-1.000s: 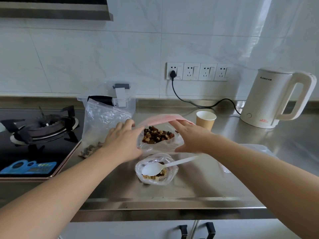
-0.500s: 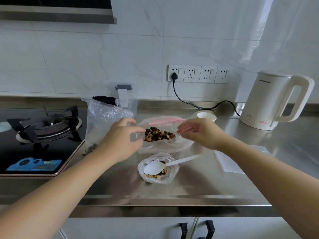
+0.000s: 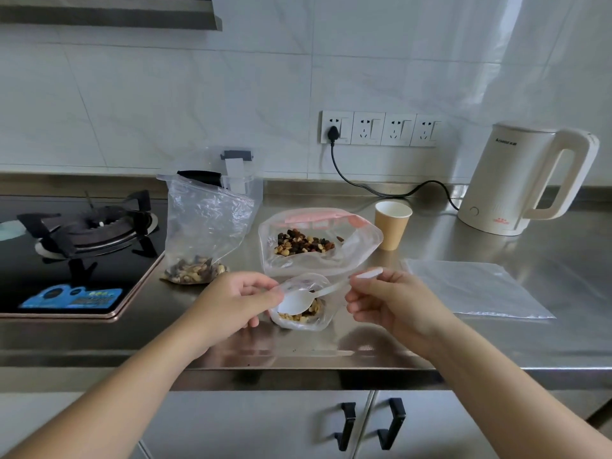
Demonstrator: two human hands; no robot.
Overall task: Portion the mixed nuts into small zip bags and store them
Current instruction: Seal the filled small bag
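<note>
Steel ran the width of the counter [image 3: 496, 329], with white tiled wall behind it, a gas hob [image 3: 82, 240] sunk in at the left and a cream kettle [image 3: 516, 183] plugged in at the right. Half a second before, both hands had been up at the mouth of the big pink-zip bag [image 3: 318, 240] of mixed nuts; they had since come down to the small zip bag [image 3: 303, 308] at the near edge, leaving the big bag slumped open on its own, just behind. That read as the source bag having been set ready and a scooping step about to begin. A flat empty bag [image 3: 477, 288] lay to the right, well apart, presumably next in line, and another bag [image 3: 202, 233] with a heap of nuts in its bottom stood beside the hob, in front of a clear lidded container [image 3: 241, 173]. A paper cup [image 3: 392, 225] stood by the big bag's right corner. The left hand [image 3: 231, 306] had its fingers pinched on the small bag's left rim, holding it open. The right hand [image 3: 394, 301] had its fingers closed round the handle of the white plastic spoon [image 3: 298, 303], whose bowl rested in the small bag over a shallow layer of nuts. Portioning looked well short of done.
</note>
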